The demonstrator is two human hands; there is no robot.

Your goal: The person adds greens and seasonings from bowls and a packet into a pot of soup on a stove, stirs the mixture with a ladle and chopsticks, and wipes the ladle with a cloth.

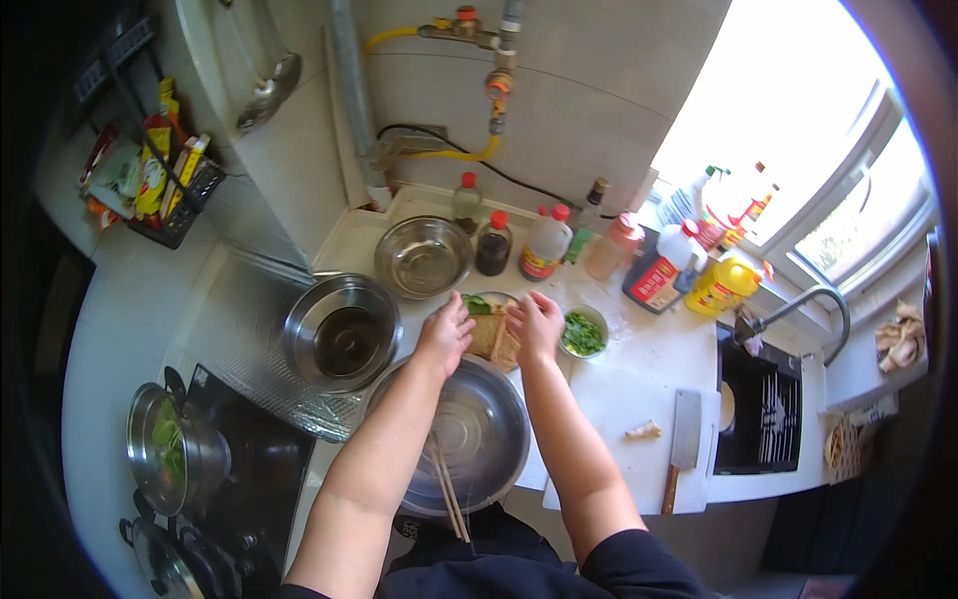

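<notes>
Small kitchen corner w/ a white surface (639, 374) running from the stove to the sink, bright window on the right. Both hands are over a plate (491, 321) set toward the back of the surface, holding tan tofu-looking slabs (493, 337) plus some greens. Left hand (446, 332) sits on the left edge of the plate, fingers curled down onto the food; right hand (537, 324) is on the right edge, fingers bent over the slabs too. Can't tell if either one is actually gripping anything or just touching, too small to see. Just right of the plate there's a small white bowl of chopped greens (583, 332). Right below the hands, nearest the person, is a big empty steel bowl (469, 434) w/ a pair of chopsticks (448, 489) leaning on its near rim. Left of that, a steel pot (342, 332), and behind the plate another steel bowl (423, 256). Row of sauce bottles (547, 243) along the back wall, yellow jug (720, 285) near the window. White cutting board (629, 424) on the right w/ a cleaver (684, 439) and a bit of ginger (644, 430) on it, black sink (758, 409) past that. Far left, a pot w/ greens (172, 444) on the black cooktop.
</notes>
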